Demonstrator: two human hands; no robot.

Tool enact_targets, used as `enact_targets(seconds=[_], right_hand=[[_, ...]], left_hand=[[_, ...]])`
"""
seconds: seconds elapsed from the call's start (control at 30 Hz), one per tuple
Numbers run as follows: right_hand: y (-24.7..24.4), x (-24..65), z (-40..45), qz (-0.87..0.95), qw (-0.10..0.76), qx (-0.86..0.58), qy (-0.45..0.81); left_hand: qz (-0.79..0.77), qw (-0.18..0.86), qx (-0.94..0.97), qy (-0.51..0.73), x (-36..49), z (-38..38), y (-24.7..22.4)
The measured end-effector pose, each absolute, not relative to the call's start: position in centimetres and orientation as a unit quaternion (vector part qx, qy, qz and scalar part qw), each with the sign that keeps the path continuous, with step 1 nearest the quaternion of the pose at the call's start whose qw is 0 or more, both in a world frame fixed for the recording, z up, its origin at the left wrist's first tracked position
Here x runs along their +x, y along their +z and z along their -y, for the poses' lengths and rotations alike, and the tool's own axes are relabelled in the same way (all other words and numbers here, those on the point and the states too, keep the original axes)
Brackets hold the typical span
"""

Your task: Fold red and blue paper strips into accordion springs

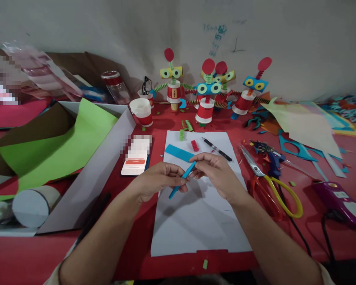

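A narrow blue paper strip (pixel 175 190) slants between my two hands, above a white sheet (pixel 195 233). My left hand (pixel 163 178) pinches its lower part between thumb and fingers. The upper end is gripped by the fingertips of my right hand (pixel 210 170). Just behind the strip, a wider blue paper piece (pixel 178 152) lies flat on the sheet. Beyond it are a folded red paper spring (pixel 195 145), a green paper spring (pixel 182 135) and a black pen (pixel 216 149).
Scissors (pixel 267 178), a glue gun (pixel 274 162) and a purple device (pixel 341 202) lie on the right. To the left are a phone (pixel 135 156) and a box (pixel 86 166) with coloured paper. Stacked paper cups (pixel 141 112) and several paper-cup figures (pixel 205 111) stand behind.
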State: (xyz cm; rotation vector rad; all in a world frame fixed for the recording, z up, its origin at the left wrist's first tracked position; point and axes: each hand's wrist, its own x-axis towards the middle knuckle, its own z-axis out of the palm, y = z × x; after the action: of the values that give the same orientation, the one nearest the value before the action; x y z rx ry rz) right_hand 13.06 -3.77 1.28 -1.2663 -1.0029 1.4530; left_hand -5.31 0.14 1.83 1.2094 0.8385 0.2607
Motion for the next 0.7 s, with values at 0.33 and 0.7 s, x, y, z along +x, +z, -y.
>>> enact_targets(seconds=[0.33,0.7], right_hand=[[1.0,12.6,3.9,0.430,0.469,-0.518,0.572],[0.7,12.4,3.8,0.410,0.495,-0.554,0.530]], left_hand=[[-0.408,0.722,0.525,0.191,-4.8,0.1,1.9],[-0.362,0.767,0.503,0.163,-4.3,0.6,1.5]])
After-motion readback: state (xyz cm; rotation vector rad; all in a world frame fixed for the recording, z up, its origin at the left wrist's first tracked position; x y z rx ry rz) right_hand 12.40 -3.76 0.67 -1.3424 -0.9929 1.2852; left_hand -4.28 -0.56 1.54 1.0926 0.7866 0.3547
